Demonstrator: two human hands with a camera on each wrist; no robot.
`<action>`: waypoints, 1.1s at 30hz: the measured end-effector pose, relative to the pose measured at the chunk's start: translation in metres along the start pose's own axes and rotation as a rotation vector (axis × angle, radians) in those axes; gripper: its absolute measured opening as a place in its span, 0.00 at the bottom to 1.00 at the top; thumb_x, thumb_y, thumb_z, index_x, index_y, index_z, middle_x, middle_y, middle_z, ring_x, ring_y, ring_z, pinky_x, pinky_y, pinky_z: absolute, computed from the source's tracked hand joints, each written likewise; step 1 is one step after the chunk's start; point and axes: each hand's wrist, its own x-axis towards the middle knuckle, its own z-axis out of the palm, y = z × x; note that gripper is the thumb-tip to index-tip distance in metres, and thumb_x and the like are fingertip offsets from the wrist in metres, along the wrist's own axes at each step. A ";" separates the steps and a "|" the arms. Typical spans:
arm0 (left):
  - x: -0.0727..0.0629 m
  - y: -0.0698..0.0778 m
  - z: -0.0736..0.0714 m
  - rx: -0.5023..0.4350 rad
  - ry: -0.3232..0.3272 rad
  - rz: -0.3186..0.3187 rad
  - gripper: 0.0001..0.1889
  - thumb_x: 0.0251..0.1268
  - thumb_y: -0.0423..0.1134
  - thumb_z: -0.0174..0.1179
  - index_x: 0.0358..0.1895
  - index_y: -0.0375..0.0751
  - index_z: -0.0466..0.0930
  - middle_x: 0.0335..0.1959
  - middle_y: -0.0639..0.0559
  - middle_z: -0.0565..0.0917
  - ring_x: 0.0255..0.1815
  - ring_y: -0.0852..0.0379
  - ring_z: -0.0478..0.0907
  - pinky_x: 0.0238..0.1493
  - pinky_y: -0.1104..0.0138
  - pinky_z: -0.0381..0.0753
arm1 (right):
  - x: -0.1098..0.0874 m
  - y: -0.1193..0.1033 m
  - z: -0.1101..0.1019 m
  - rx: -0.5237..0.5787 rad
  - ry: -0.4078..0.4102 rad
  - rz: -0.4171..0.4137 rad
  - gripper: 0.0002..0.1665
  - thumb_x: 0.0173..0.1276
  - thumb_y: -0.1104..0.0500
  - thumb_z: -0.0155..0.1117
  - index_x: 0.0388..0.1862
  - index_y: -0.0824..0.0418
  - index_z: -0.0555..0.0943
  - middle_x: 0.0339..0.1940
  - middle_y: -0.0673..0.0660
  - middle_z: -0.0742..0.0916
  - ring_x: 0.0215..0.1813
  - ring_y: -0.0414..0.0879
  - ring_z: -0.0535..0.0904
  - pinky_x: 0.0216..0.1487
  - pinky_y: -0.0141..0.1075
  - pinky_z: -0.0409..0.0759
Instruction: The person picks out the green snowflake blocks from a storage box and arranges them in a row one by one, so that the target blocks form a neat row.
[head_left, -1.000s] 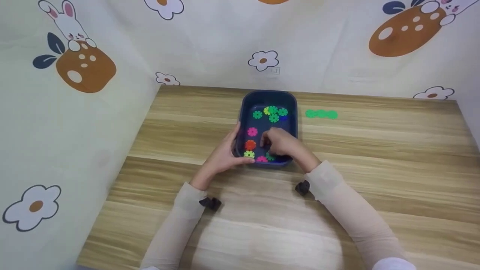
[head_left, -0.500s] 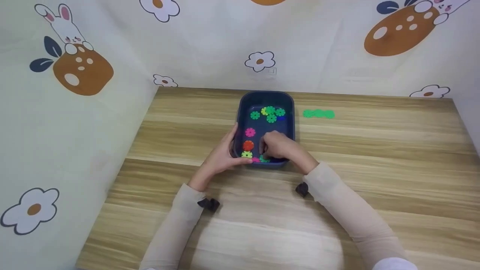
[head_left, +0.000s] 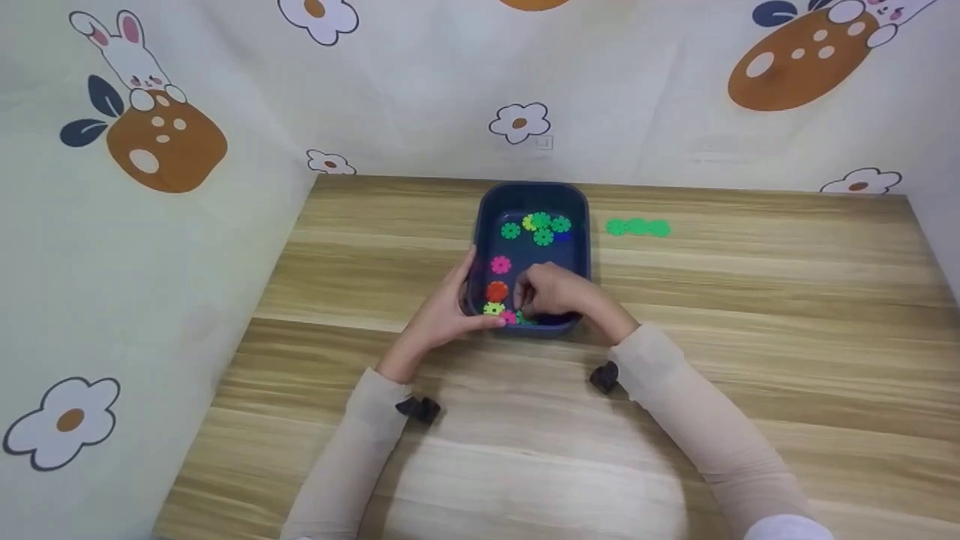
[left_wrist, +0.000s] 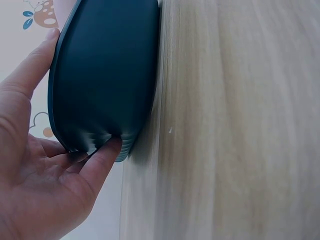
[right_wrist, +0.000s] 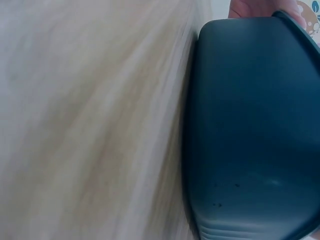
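Observation:
A dark blue plastic bin (head_left: 533,196) stands on the table with flower-shaped interlocking discs inside. My left hand (head_left: 444,311) grips its near left corner, thumb over the front rim and fingers along the side. In the left wrist view, the fingers (left_wrist: 102,162) press the outer wall. My right hand (head_left: 553,289) reaches into the near end with its fingers bent down. Its fingertips are right at a green disc (head_left: 523,319), partly hidden by them; I cannot tell whether they pinch it. Beside that lie a pink disc (head_left: 508,318), a yellow disc (head_left: 493,309) and an orange-red disc (head_left: 497,291).
Another pink disc (head_left: 500,265) lies mid-bin. Several green discs (head_left: 543,237), with yellow and blue ones, are grouped at the far end. A row of joined green discs (head_left: 637,226) lies on the wooden table (head_left: 750,300) right of the bin. Patterned cloth (head_left: 420,82) hangs behind.
My right hand has shifted slightly left and toward the near wall. The green disc at its fingertips has slid left toward the pink one. My left hand keeps its grip on the bin.

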 end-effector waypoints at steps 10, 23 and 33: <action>0.001 0.001 -0.001 -0.009 0.001 0.012 0.61 0.50 0.47 0.77 0.82 0.51 0.40 0.83 0.46 0.50 0.82 0.47 0.51 0.80 0.48 0.54 | -0.002 -0.001 -0.002 0.141 0.135 -0.057 0.04 0.59 0.66 0.73 0.29 0.58 0.87 0.31 0.55 0.90 0.32 0.40 0.82 0.39 0.33 0.82; 0.000 0.000 -0.001 0.006 0.001 0.012 0.63 0.49 0.51 0.78 0.82 0.51 0.40 0.83 0.46 0.50 0.82 0.46 0.51 0.80 0.48 0.53 | -0.009 -0.004 -0.017 0.233 0.329 -0.061 0.04 0.62 0.62 0.74 0.33 0.61 0.87 0.34 0.57 0.91 0.33 0.43 0.83 0.41 0.34 0.84; -0.001 -0.001 0.000 0.013 0.005 0.002 0.63 0.48 0.53 0.77 0.82 0.54 0.40 0.82 0.46 0.50 0.81 0.45 0.52 0.80 0.45 0.53 | -0.022 -0.001 -0.041 0.281 0.429 -0.040 0.06 0.64 0.62 0.72 0.39 0.63 0.87 0.38 0.60 0.90 0.36 0.44 0.82 0.42 0.32 0.83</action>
